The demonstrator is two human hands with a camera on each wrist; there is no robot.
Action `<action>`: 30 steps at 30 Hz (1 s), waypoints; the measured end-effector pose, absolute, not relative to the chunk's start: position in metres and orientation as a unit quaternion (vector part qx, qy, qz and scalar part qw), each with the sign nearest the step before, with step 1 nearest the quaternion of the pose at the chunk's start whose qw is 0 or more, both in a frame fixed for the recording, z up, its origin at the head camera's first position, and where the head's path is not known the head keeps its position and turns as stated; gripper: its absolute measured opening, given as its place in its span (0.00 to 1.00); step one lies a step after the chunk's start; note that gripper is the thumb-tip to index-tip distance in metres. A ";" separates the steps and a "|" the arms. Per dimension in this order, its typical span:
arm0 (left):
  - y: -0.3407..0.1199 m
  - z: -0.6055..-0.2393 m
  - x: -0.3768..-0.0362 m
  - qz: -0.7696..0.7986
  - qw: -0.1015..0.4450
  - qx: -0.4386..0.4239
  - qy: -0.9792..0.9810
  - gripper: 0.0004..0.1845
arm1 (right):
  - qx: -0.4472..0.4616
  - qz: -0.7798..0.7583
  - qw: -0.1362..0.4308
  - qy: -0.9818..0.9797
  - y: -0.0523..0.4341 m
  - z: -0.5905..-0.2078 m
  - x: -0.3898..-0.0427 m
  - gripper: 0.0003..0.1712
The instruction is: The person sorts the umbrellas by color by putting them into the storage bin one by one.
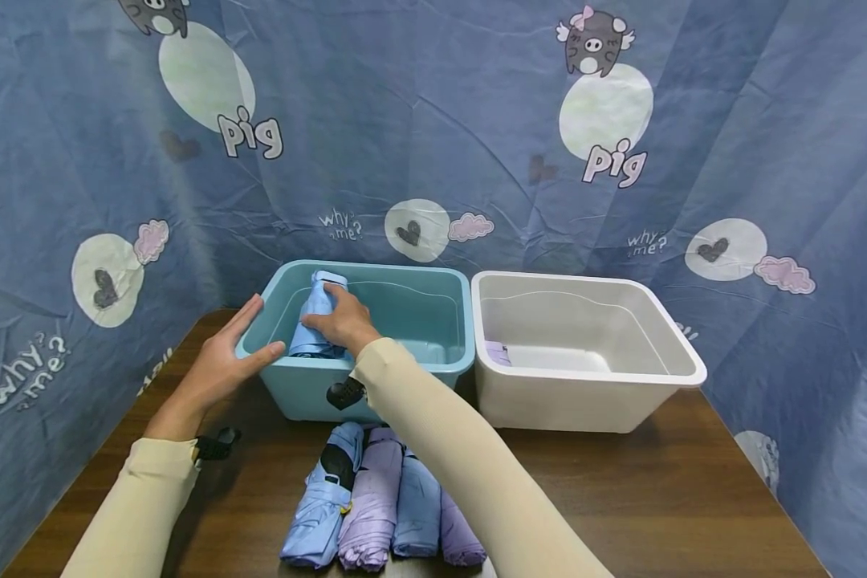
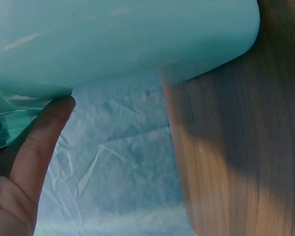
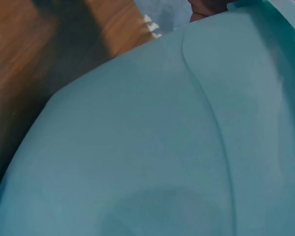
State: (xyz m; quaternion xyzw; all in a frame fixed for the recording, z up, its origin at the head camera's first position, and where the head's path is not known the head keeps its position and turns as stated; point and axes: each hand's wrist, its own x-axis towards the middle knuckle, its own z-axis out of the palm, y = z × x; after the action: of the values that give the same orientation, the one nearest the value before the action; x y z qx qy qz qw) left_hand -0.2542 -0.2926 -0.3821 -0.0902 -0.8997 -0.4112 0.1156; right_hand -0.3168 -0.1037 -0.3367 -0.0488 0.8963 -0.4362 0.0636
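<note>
One folded blue umbrella point(image 1: 319, 304) inside the teal bin point(image 1: 294, 389) left of centre, right hand point(image 1: 348, 323) clamped on it, left hand point(image 1: 217, 361) touching that bin's left end, thumb and fingers apart, four more umbrellas point(image 1: 371, 502) on the worktop point(image 1: 657, 498) at bottom centre, white bin point(image 1: 556, 405) right of centre.

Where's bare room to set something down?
Bare table lies right of the right sleeve, before the white bin. That bin's visible floor looks free right of the purple bundle, as does the teal bin's right side. Crowded: the teal bin's left end, with left hand, right hand, blue umbrella, and the table before it, with more umbrellas.
</note>
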 end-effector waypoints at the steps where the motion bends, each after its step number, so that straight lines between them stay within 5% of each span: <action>1: -0.293 -0.382 -0.254 -0.412 0.115 -0.091 -0.899 0.48 | -0.049 -0.432 0.064 0.898 -0.104 -0.336 -0.316 0.39; 30: -0.292 -0.378 -0.252 -0.417 0.109 -0.089 -0.898 0.48 | -0.056 -0.524 0.084 0.846 -0.093 -0.324 -0.310 0.32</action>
State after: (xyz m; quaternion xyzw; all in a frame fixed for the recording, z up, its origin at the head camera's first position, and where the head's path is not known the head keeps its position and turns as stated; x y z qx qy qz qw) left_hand -0.2517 -0.2924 -0.3780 -0.0886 -0.8981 -0.4169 0.1087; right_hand -0.3101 -0.0932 -0.3239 -0.0561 0.8459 -0.5238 0.0837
